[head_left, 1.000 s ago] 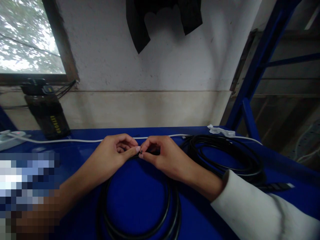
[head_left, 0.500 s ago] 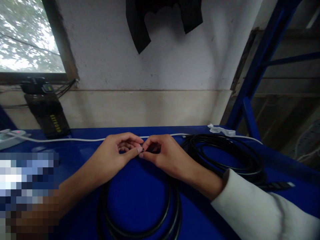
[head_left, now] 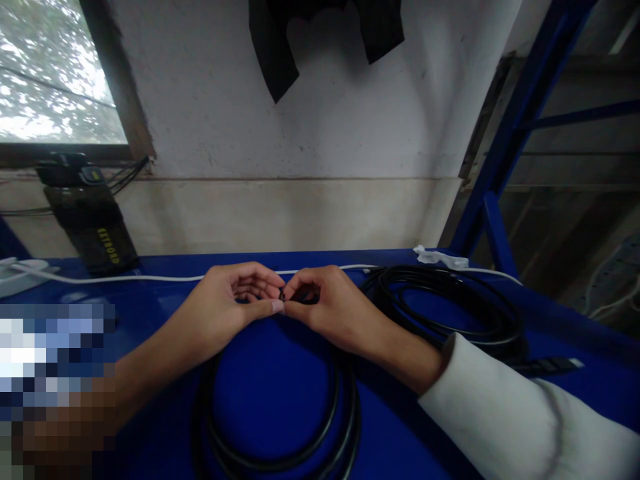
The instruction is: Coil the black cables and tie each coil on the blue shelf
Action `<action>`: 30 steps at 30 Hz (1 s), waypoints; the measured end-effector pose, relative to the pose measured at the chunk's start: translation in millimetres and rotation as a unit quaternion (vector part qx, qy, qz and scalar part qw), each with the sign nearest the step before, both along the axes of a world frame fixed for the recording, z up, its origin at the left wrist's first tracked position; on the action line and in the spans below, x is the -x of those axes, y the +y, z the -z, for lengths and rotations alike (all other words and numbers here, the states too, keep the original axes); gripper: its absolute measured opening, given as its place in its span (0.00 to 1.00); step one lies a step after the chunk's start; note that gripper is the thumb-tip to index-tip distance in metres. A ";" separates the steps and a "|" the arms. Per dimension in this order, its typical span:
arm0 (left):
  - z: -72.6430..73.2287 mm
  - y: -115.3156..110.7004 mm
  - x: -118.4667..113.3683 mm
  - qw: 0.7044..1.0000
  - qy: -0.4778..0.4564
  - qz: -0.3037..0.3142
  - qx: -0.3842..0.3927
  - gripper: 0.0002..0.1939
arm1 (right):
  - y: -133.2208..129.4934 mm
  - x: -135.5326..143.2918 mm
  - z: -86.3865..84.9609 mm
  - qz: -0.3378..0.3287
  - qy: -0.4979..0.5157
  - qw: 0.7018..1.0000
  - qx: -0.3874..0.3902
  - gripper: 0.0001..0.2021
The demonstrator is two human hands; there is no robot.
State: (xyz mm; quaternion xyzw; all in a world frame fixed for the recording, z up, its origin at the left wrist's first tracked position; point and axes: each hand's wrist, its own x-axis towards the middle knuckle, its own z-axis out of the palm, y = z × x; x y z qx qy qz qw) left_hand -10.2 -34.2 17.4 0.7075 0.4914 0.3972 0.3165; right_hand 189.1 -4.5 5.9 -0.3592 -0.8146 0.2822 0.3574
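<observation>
My left hand (head_left: 225, 300) and my right hand (head_left: 333, 310) meet above the far side of a coil of black cable (head_left: 270, 465). Thumbs and fingertips of both are pinched together around a small dark piece (head_left: 283, 294). It is too small and too covered by the fingers for me to name. The coil lies flat in loops on the blue table (head_left: 275, 400), its far part hidden behind my hands. A white sleeve covers my right forearm.
Another coil of black cable (head_left: 517, 337) lies to the right, its plug end (head_left: 553, 365) pointing right. A dark bottle (head_left: 90, 223) and a white power strip (head_left: 17, 283) stand back left. A white cord (head_left: 150, 278) runs along the back near a crumpled white scrap (head_left: 440, 257). A blue frame (head_left: 515, 157) rises at right.
Both hands stay at the same place over the coil. The fingertips have shifted slightly around the small dark piece, with the thumbs closer together. The whole view has moved a little.
</observation>
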 end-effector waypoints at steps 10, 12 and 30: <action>0.3 1.7 1.0 0.999 -0.029 0.009 0.009 0.10 | 1.3 -0.1 1.7 -0.023 0.009 0.999 0.021 0.01; 0.8 1.6 1.7 1.000 -0.026 0.006 0.007 0.10 | 1.8 0.2 1.6 -0.025 0.012 0.999 0.033 0.03; 0.0 1.3 2.0 1.000 -0.014 0.013 0.004 0.09 | -0.2 1.1 -1.1 -0.038 0.014 0.998 0.053 0.05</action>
